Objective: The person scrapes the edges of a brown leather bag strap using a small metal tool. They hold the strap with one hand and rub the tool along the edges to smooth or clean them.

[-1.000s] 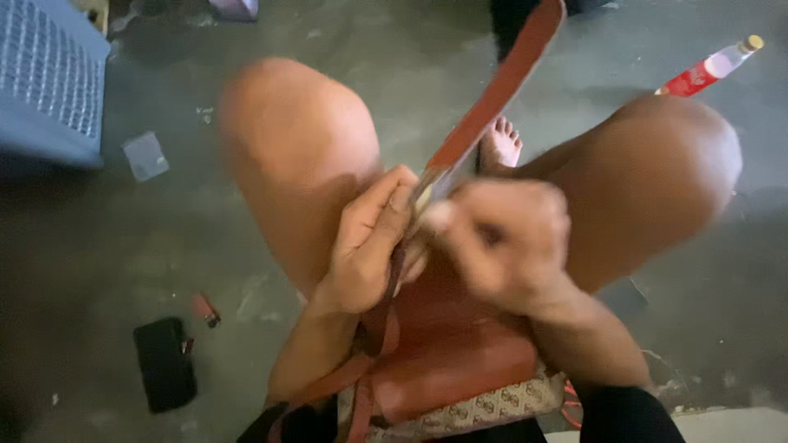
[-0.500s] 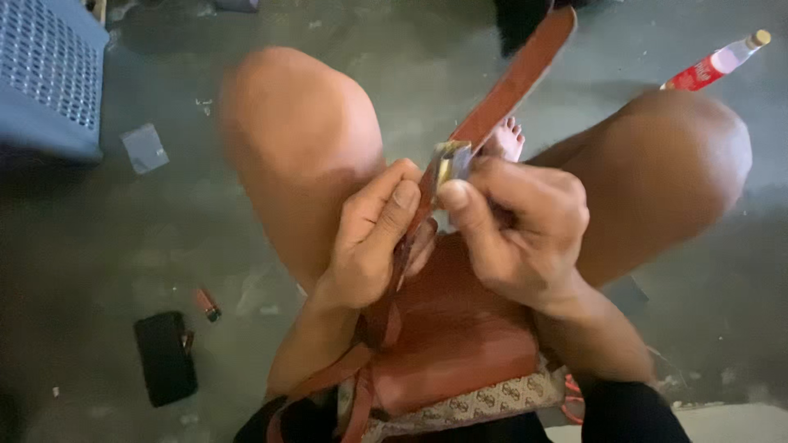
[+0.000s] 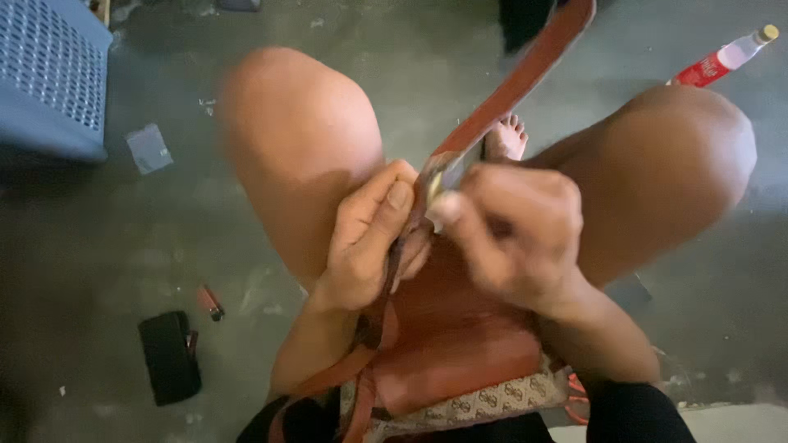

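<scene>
Here, the left hand [image 3: 369, 242] is pinching the brown leather strap [image 3: 513, 86] between thumb and fingers, while the right hand [image 3: 513, 234], blurred, is closing on the strap's metal fitting [image 3: 439, 176] just beside it. The strap is running far-right from the brown bag [image 3: 447, 336] lying on the person's lap, between the knees.

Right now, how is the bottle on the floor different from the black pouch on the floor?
The bottle is long and thin, red with a pale neck and cap; the black pouch is flat, squat and dark all over. The bottle lies far off at upper right, past the knee; the pouch lies at lower left, next to a small red thing. Both lie on the grey floor, untouched by either hand.
</scene>
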